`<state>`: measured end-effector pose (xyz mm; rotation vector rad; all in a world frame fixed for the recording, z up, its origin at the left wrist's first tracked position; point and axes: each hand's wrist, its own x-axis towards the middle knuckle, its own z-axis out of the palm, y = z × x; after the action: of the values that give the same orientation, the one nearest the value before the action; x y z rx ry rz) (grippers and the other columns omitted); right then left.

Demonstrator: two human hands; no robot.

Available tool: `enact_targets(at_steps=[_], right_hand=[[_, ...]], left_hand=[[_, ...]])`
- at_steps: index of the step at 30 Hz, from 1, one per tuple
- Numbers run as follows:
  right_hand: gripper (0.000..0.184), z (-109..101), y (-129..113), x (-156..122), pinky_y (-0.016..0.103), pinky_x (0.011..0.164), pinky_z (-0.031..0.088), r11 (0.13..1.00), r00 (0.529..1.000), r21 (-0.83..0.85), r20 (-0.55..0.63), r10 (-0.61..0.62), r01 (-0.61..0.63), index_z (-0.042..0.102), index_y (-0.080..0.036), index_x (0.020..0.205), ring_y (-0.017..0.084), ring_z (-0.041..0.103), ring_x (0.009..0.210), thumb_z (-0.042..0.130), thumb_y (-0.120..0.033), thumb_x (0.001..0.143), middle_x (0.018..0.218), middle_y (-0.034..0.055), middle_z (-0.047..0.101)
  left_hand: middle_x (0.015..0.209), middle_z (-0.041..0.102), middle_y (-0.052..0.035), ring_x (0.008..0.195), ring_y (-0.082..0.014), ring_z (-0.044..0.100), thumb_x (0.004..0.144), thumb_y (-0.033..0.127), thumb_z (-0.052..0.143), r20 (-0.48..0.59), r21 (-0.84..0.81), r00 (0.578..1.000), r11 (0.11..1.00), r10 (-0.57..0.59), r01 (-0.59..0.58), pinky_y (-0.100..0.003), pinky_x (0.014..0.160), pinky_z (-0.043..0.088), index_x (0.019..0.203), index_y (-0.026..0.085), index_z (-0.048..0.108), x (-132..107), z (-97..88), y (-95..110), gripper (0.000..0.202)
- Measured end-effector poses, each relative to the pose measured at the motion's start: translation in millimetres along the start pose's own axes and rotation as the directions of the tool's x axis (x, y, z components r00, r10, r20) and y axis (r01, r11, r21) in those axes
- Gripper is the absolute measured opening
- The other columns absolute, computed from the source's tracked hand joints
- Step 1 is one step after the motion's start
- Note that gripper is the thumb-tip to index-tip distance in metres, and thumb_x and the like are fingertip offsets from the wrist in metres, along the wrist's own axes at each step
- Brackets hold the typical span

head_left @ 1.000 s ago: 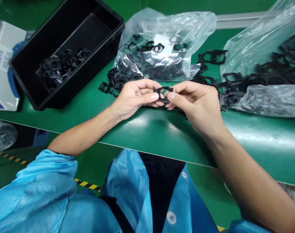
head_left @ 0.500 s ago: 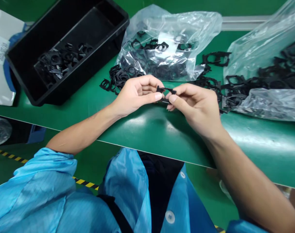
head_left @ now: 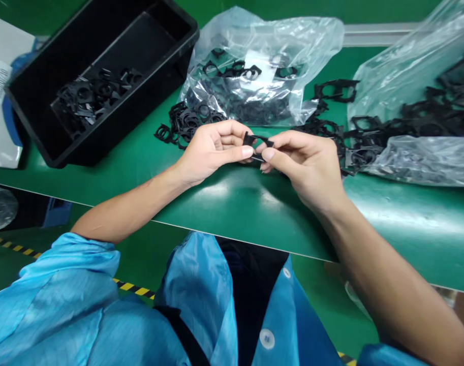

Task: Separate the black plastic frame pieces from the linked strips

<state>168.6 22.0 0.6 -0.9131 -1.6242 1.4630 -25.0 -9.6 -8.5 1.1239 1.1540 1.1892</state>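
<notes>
Green tabletop (head_left: 216,213), black part (head_left: 249,138) partly behind hands (head_left: 207,152) (head_left: 313,170)

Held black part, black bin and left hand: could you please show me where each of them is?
Held black part (head_left: 249,138): head view, on its end nearer the left hand (head_left: 208,152).
Black bin (head_left: 138,108): head view, on its outer side wall.
Left hand: head view, near the thumb's base.

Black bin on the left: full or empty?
Neither: the black bin holds a low heap of black parts, with bare bottom showing beside it.

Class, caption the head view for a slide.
Left hand and right hand pinch one black part above a green table.
</notes>
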Motion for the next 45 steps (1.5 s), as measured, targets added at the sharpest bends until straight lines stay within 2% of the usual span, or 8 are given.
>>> enact_targets(at_steps=[5, 9, 14, 21, 27, 30, 36, 45], right_hand=[[0.036, -2, -5, 1, 0.027, 0.063, 0.057, 0.999, 0.997, -0.006, 0.060, 0.048, -0.048, 0.068, -0.019, 0.069, 0.012, 0.062, 0.059, 0.080, -0.051, 0.082, 0.063, -0.0007, 0.066], [0.036, -1, -8, 0, 0.026, 0.064, 0.057, 0.999, 0.999, -0.041, 0.041, 0.030, -0.028, 0.067, -0.019, 0.069, 0.012, 0.063, 0.060, 0.078, -0.051, 0.084, 0.064, -0.0006, 0.065], [0.039, -2, -3, -1, 0.027, 0.061, 0.057, 0.997, 1.000, -0.075, 0.002, -0.011, 0.011, 0.068, -0.020, 0.071, 0.014, 0.064, 0.061, 0.079, -0.056, 0.081, 0.066, 0.0000, 0.066], [0.032, 0, 0, -3, 0.028, 0.060, 0.059, 0.997, 0.998, -0.081, -0.057, -0.019, 0.014, 0.073, -0.021, 0.076, 0.015, 0.068, 0.063, 0.080, -0.052, 0.081, 0.072, 0.0015, 0.071], [0.031, -2, -2, 0, 0.027, 0.062, 0.059, 0.999, 0.999, 0.019, 0.018, 0.044, -0.044, 0.073, -0.020, 0.074, 0.013, 0.066, 0.060, 0.083, -0.049, 0.080, 0.065, -0.0005, 0.068], [0.032, -4, 0, 0, 0.027, 0.064, 0.060, 0.997, 0.998, 0.049, 0.028, 0.053, -0.054, 0.073, -0.020, 0.074, 0.014, 0.068, 0.065, 0.084, -0.049, 0.078, 0.069, -0.0002, 0.070], [0.026, -6, 3, 1, 0.028, 0.068, 0.062, 0.985, 0.997, 0.154, 0.024, 0.075, -0.078, 0.076, -0.021, 0.082, 0.016, 0.072, 0.079, 0.088, -0.042, 0.075, 0.088, 0.0015, 0.077], [0.019, -6, 1, 1, 0.030, 0.068, 0.062, 0.969, 0.995, 0.229, -0.015, 0.101, -0.095, 0.077, -0.021, 0.080, 0.013, 0.069, 0.066, 0.090, -0.034, 0.074, 0.077, -0.0009, 0.074]], left_hand=[[0.081, 0.071, -0.0019, 0.086, -0.0214, 0.076, 0.069, 0.037, 0.092, -0.013, -0.004, 1.000, 1.000, -0.016, 0.016, -0.031, 0.073, 0.063, 0.087, 0.015, 0.069, 0, -0.8, -3, 0.037], [0.080, 0.072, -0.0025, 0.090, -0.0227, 0.076, 0.070, 0.039, 0.091, -0.020, -0.006, 1.000, 1.000, 0.011, -0.011, -0.032, 0.077, 0.063, 0.083, 0.013, 0.073, 2, -2.3, 0, 0.034], [0.080, 0.075, -0.0022, 0.079, -0.0200, 0.075, 0.068, 0.044, 0.092, 0.046, 0.023, 0.999, 1.000, -0.005, 0.004, -0.034, 0.075, 0.063, 0.081, 0.014, 0.077, 3, -4.5, 1, 0.036], [0.081, 0.074, -0.0052, 0.083, -0.0230, 0.076, 0.064, 0.038, 0.095, 0.026, 0.021, 0.999, 0.999, -0.043, 0.042, -0.034, 0.074, 0.062, 0.082, 0.012, 0.077, 2, -5.7, 0, 0.037], [0.080, 0.071, -0.0022, 0.084, -0.0219, 0.075, 0.066, 0.049, 0.092, 0.155, 0.037, 0.985, 0.997, -0.074, 0.070, -0.034, 0.075, 0.064, 0.084, 0.014, 0.071, 3, -7.6, 3, 0.044], [0.079, 0.070, -0.0013, 0.081, -0.0199, 0.076, 0.071, 0.055, 0.087, 0.167, 0.048, 0.986, 0.999, -0.025, 0.018, -0.033, 0.074, 0.065, 0.086, 0.016, 0.068, 3, -8.2, 1, 0.046], [0.079, 0.071, 0.0012, 0.076, -0.0159, 0.075, 0.076, 0.055, 0.083, 0.166, 0.095, 0.983, 0.991, 0.077, -0.094, -0.031, 0.074, 0.066, 0.087, 0.018, 0.068, 4, -8.2, -6, 0.042], [0.086, 0.073, -0.0003, 0.078, -0.0175, 0.076, 0.079, 0.060, 0.079, 0.133, 0.146, 0.976, 0.970, 0.175, -0.194, -0.031, 0.068, 0.066, 0.092, 0.019, 0.070, 5, -7.1, -7, 0.044]])
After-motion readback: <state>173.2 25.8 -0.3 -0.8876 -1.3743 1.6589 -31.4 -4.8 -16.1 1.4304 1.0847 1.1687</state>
